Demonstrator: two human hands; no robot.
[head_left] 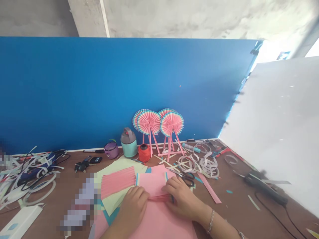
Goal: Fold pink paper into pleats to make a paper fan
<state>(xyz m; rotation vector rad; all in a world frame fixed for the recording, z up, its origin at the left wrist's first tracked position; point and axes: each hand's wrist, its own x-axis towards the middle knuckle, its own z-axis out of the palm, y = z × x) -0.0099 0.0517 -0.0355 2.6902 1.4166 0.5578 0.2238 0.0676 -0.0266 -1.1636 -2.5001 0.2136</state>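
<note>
My left hand [133, 204] and my right hand [183, 197] rest on a sheet of pink paper [159, 220] at the near edge of the brown table. Between them they pinch a narrow band of accordion folds [159, 198] in that sheet, fingers curled on either end. A finished pleated pink piece [117, 181] lies just left of the hands on pale green sheets [112, 199]. Black-handled scissors [188, 181] sit just beyond my right hand.
Several pink-and-teal paper fans on sticks [159, 124] lean on the blue board [99, 93]. Near them stand a teal container [129, 143], a purple cup [111, 150] and an orange spool [144, 152]. Curled white strips [201, 162] lie right; a glue gun [266, 191] far right; tangled strips and cables [30, 172] left.
</note>
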